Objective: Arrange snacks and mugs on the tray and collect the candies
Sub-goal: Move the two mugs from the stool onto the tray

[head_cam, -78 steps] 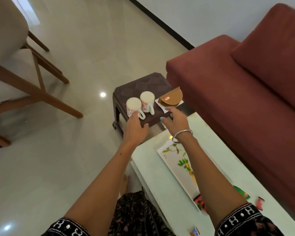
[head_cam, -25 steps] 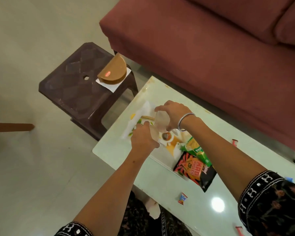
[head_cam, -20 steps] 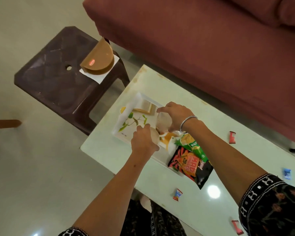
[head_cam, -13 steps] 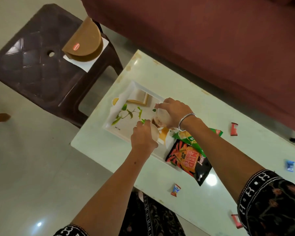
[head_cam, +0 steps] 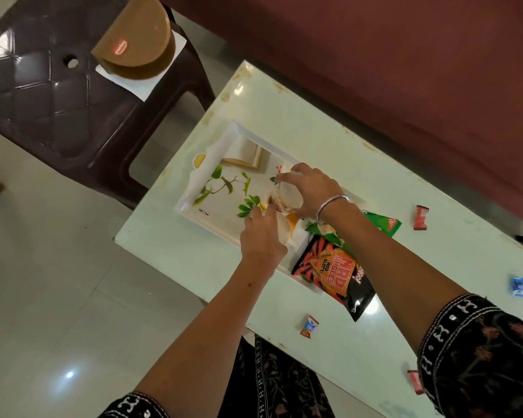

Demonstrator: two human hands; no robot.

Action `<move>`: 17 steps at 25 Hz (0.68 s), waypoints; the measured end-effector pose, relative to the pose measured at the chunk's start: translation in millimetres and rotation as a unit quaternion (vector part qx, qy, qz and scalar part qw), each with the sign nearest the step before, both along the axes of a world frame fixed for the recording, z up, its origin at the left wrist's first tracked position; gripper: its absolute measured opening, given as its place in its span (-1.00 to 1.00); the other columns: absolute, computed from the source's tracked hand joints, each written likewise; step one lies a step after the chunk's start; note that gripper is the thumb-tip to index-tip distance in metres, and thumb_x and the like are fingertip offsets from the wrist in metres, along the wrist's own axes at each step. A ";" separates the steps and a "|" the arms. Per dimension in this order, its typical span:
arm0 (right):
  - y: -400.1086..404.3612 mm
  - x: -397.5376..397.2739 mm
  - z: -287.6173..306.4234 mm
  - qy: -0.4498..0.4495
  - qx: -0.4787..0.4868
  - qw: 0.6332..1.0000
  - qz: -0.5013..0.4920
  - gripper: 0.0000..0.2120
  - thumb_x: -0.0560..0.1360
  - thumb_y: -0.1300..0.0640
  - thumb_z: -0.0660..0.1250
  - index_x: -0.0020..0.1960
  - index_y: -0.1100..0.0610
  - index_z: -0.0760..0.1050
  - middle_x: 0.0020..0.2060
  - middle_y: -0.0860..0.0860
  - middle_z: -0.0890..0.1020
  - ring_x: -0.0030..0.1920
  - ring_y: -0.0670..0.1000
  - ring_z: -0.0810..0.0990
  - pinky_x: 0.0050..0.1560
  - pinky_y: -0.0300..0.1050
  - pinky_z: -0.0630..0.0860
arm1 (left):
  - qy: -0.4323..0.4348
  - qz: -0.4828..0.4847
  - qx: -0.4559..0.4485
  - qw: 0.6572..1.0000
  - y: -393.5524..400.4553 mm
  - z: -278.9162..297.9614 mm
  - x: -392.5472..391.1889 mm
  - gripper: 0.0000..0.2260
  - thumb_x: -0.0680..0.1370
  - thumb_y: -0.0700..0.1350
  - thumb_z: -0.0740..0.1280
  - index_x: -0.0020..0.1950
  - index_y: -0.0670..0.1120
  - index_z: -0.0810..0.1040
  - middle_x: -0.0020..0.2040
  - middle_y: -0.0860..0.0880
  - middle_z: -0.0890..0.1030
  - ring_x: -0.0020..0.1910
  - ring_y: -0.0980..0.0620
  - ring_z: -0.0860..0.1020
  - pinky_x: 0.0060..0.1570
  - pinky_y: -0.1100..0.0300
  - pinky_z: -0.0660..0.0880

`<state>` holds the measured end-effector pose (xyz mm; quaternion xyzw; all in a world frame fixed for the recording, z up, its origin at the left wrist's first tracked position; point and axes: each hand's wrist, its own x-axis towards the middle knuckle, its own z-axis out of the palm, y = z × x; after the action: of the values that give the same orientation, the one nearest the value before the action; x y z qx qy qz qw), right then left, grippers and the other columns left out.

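A white tray (head_cam: 212, 203) printed with green leaves lies on the pale green table (head_cam: 329, 152). My right hand (head_cam: 311, 188) grips a white mug with red pattern (head_cam: 287, 198) over the tray's middle. My left hand (head_cam: 261, 236) holds a second white mug (head_cam: 284, 229) just in front of it, mostly hidden by the hand. A black and orange snack packet (head_cam: 335, 271) and a green snack packet (head_cam: 381, 223) lie across the tray's right end. Several wrapped candies lie loose on the table, among them a red candy (head_cam: 421, 217), a blue candy (head_cam: 517, 286) and an orange-blue candy (head_cam: 309, 326).
A dark brown plastic stool (head_cam: 43, 86) stands left of the table, bearing a brown half-round container (head_cam: 136, 46) on a white napkin. A maroon sofa (head_cam: 405, 55) runs along the far side. Another red candy (head_cam: 415, 381) lies near the table's front edge. Pale floor tiles at left.
Both mugs were lifted off the stool and brought over to the tray; in the last second they sank lower onto its middle. The view tilted down toward the table.
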<state>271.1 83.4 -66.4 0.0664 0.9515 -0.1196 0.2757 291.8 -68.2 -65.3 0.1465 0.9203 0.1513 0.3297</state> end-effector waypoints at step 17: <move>-20.3 4.8 73.0 0.044 -0.016 0.996 -0.077 -0.37 0.41 0.27 0.29 0.42 -0.05 0.23 0.43 0.06 0.30 0.39 0.12 0.31 0.27 0.03 0.39 | 0.013 -0.011 0.067 0.998 -36.9 54.6 -20.7 -0.21 0.33 -0.19 0.49 0.44 -0.14 0.12 0.38 -0.16 0.30 0.32 -0.14 0.34 0.21 0.01 0.42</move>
<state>275.9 63.1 6.6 0.1297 0.9528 -0.1583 0.2242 271.1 -105.1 -10.7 0.1801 0.9106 0.2069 0.3092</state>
